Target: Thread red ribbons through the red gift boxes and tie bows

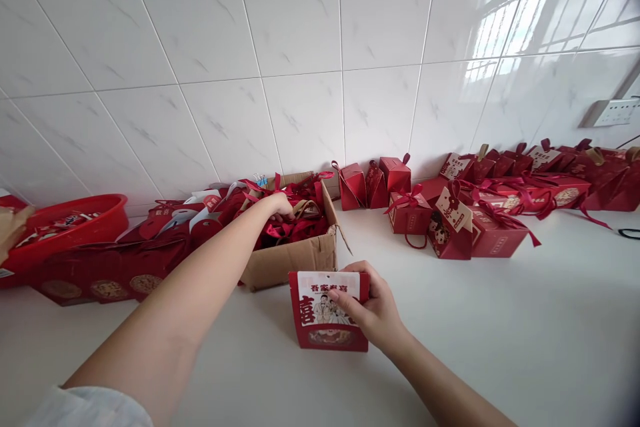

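OK, your right hand (375, 310) pinches the flat red box (325, 320) by its right edge, thumb behind and fingers on the printed front. The box stands upright on the surface (500, 333), just in front of the cardboard carton (295, 260). Your left hand (281, 205) is down in the carton among the red ribbons (293, 227), fingers curled. You can't tell from here whether it grips one. Progress, as I judge it: the tied boxes (493, 237) along the wall on the right look finished, ribbons and tags on. The held box has no ribbon yet and isn't folded up. A stack of flat boxes (110, 270) left of the carton looks undone. A red basin (75, 227) sits at far left. The surface is white, backed by a white tiled wall (300, 47) showing a window reflection, with a socket (617, 112) at far right.
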A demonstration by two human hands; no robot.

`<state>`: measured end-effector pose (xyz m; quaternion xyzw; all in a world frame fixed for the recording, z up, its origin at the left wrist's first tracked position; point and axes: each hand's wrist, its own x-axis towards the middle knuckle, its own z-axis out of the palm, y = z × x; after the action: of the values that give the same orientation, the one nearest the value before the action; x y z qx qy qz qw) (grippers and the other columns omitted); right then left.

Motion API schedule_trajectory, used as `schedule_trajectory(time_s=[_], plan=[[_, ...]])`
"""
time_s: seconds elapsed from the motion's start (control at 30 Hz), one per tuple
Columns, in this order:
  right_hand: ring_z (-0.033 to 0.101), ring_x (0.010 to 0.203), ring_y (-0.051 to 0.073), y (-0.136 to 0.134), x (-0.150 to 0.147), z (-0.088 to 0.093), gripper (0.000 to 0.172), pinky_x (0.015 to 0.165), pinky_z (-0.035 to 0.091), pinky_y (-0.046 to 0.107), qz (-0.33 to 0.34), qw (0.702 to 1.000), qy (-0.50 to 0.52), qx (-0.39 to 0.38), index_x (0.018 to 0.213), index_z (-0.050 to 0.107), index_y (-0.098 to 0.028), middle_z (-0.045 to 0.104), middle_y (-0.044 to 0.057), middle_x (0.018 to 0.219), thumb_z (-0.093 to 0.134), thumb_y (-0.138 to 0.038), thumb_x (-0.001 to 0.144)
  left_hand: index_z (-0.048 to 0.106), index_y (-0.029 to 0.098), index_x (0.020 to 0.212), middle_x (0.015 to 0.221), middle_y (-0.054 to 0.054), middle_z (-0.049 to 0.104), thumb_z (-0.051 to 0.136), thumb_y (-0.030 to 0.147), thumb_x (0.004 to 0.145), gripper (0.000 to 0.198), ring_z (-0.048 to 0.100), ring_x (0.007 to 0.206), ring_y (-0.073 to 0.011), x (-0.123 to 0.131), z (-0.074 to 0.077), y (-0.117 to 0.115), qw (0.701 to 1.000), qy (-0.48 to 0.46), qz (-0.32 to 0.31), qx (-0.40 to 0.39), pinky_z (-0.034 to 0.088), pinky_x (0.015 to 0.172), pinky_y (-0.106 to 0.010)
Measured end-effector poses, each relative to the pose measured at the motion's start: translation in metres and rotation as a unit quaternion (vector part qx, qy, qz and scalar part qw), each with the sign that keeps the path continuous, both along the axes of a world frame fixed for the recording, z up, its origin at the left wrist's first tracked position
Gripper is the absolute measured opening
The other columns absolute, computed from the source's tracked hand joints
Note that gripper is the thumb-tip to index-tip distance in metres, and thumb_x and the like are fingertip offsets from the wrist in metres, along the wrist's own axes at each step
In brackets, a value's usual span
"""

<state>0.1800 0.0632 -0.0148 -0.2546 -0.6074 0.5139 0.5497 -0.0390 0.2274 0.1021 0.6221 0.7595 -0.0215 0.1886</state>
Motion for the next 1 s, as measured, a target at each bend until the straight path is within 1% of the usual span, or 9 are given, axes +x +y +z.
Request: schedule_trajectory(time_s=[0.2,0.37,0.43,0.5,0.53,0.63,0.7,0.8,1.0], plan=[[0.059,0.061,0.010,0.000,0.001,-0.001,0.021,0.054,0.048,0.019,0.004,1.000,0.007,-0.006,0.083,0.053,-0.021,0.064,-0.003,0.072,0.070,-0.029,0.076,0.063,0.012,0.099,0.094,-0.005,0.066,0.060,0.031,0.087,0.023,0.063,0.079,-0.0161,0.007,0.019,-0.015,0.999,-0.018,-0.020,0.042,0.054,0.069,-0.032],[0.059,0.061,0.011,-0.002,-0.001,-0.002,0.021,0.054,0.048,0.019,0.004,1.000,0.013,-0.014,0.083,0.053,-0.021,0.063,-0.002,0.072,0.071,-0.030,0.076,0.072,0.019,0.093,0.089,-0.003,0.071,0.068,0.035,0.077,0.023,0.063,0.076,-0.0161,0.019,0.041,-0.056,0.962,-0.086,-0.112,0.232,0.048,0.065,-0.025],[0.057,0.060,0.010,-0.003,-0.001,-0.001,0.022,0.053,0.047,0.020,0.004,1.000,0.009,-0.012,0.082,0.053,-0.020,0.062,-0.002,0.071,0.071,-0.031,0.075,0.075,0.024,0.089,0.088,-0.001,0.071,0.068,0.033,0.077,0.016,0.062,0.079,-0.0133,0.022,0.046,-0.088,0.927,-0.126,-0.184,0.302,0.047,0.070,-0.022],[0.054,0.057,0.010,-0.002,0.001,0.002,0.023,0.051,0.046,0.020,-0.004,1.000,0.005,-0.016,0.079,0.052,-0.020,0.059,-0.003,0.067,0.072,-0.032,0.075,0.077,0.024,0.076,0.069,-0.001,0.067,0.070,0.023,0.076,0.007,0.059,0.063,-0.0111,0.023,0.047,-0.127,0.814,-0.213,-0.382,0.382,0.046,0.060,-0.022],[0.052,0.055,0.009,-0.001,0.004,0.004,0.025,0.050,0.045,0.019,-0.012,1.000,0.002,-0.020,0.078,0.051,-0.019,0.057,-0.004,0.064,0.072,-0.032,0.074,0.077,0.025,0.077,0.064,-0.001,0.064,0.067,0.018,0.079,0.012,0.057,0.060,-0.0103,0.023,0.047,-0.146,0.771,-0.236,-0.439,0.396,0.045,0.057,-0.022],[0.050,0.052,0.008,0.004,0.018,0.013,0.027,0.049,0.043,0.019,-0.005,0.999,-0.006,-0.044,0.078,0.050,-0.019,0.053,-0.005,0.060,0.073,-0.032,0.074,0.077,0.026,0.085,0.063,-0.003,0.064,0.068,0.009,0.078,0.021,0.059,0.063,-0.0114,0.024,0.046,-0.196,0.738,-0.269,-0.514,0.345,0.047,0.058,-0.021],[0.056,0.060,0.010,0.008,0.031,0.019,0.026,0.053,0.048,0.021,0.060,0.997,-0.003,-0.057,0.080,0.051,-0.019,0.061,-0.001,0.077,0.073,-0.031,0.073,0.077,0.026,0.083,0.061,-0.003,0.064,0.069,0.011,0.079,0.018,0.060,0.063,-0.0118,0.027,0.045,-0.215,0.721,-0.306,-0.540,0.308,0.048,0.060,-0.023],[0.061,0.066,0.010,0.010,0.047,0.023,0.026,0.057,0.051,0.025,0.197,0.979,0.029,-0.034,0.079,0.052,-0.019,0.060,0.006,0.113,0.075,-0.027,0.071,0.076,0.024,0.079,0.060,-0.003,0.065,0.065,0.016,0.083,0.014,0.064,0.062,-0.0117,0.032,0.040,-0.222,0.697,-0.332,-0.577,0.267,0.047,0.066,-0.026],[0.063,0.061,0.014,-0.011,0.047,0.022,0.032,0.054,0.055,0.030,0.334,0.943,0.016,0.011,0.072,0.054,-0.021,0.067,0.009,0.104,0.081,-0.034,0.062,0.076,0.027,0.082,0.063,-0.001,0.070,0.059,0.026,0.088,0.018,0.066,0.060,-0.0105,0.043,0.024,-0.215,0.682,-0.336,-0.611,0.220,0.046,0.069,-0.025]])
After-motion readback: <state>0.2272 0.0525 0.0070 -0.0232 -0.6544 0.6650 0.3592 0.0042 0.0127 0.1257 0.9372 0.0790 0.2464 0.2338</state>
